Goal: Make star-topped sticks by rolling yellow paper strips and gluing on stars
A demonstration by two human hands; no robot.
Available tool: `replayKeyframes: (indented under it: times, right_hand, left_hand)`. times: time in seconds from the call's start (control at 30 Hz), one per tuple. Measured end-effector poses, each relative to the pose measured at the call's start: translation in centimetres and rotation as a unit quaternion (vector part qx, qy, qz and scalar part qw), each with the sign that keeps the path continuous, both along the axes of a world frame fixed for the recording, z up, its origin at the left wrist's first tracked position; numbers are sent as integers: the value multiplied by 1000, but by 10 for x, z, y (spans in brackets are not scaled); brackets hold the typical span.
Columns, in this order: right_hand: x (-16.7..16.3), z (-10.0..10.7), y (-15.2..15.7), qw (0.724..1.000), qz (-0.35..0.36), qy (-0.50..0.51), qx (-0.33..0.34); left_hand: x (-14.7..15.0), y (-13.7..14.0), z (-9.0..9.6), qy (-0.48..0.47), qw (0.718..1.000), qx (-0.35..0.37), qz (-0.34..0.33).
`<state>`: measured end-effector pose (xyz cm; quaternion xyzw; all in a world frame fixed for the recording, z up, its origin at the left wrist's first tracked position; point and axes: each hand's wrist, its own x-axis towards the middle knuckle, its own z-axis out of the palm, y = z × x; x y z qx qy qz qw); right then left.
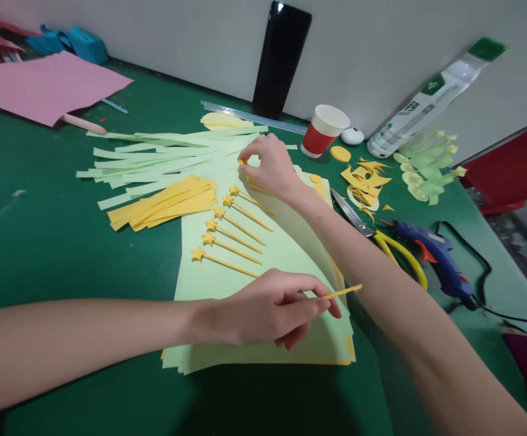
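My left hand [276,309] pinches a thin yellow paper stick [345,291], whose whitish tip points to the right. Farther back, the fingers of my right hand [270,163] are closed on a small yellow piece [242,162], mostly hidden by the fingertips. Between the hands, several yellow star-topped sticks [236,242] lie in a slanted row on a stack of pale green paper [263,345]. Left of them is a fanned pile of yellow paper strips [163,203]. Beyond it, pale green strips [154,157] spread out to the left.
Right of my right forearm lie yellow-handled scissors [381,236], a blue glue gun [435,251] with its cord, and yellow paper scraps [365,181]. A red-and-white cup [322,136], a bottle [431,100] and a phone [281,60] stand at the back. Pink paper [49,85] is far left.
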<state>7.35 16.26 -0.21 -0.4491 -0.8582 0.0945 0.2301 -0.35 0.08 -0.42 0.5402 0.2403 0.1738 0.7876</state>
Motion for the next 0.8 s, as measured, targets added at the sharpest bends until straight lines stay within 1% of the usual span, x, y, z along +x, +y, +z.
replayKeyframes:
  times: [0.07, 0.1, 0.13, 0.17, 0.2, 0.23, 0.3, 0.37, 0.43, 0.53, 0.67, 0.8]
  right_hand:
    - [11, 10, -9, 995, 8, 99, -10]
    - [19, 14, -16, 984, 16, 174, -29]
    - [28, 19, -24, 967, 22, 246, -63]
    - [38, 22, -33, 944, 26, 314, -102]
    - [49, 25, -43, 921, 26, 360, -148]
    - [60, 28, -53, 898, 11, 396, -191]
    - [81, 32, -74, 848, -9, 465, -254]
    - [100, 35, -94, 805, -28, 516, -292]
    - [114, 37, -110, 778, -44, 543, -314]
    - [129, 41, -131, 763, -51, 550, -334]
    - [139, 42, -152, 762, -46, 549, -340]
    - [139, 37, -164, 760, -62, 549, -341]
  left_hand:
    - [0, 0, 0, 0, 1000, -3, 2]
    - [0, 0, 0, 3, 1000, -5, 3]
    - [0, 0, 0, 6, 1000, -6, 4]
    - [0, 0, 0, 10, 1000, -7, 5]
    - [0, 0, 0, 16, 1000, -6, 5]
    - [0, -1, 1, 22, 1000, -7, 5]
    - [0, -1, 2, 30, 999, -9, 6]
    - [0, -1, 3, 34, 999, -11, 4]
    - [0, -1, 4, 39, 999, -10, 7]
    - [1, -1, 3, 52, 999, 4, 13]
    - [2, -2, 4, 54, 998, 9, 20]
    - [4, -5, 8, 65, 995, -2, 70]
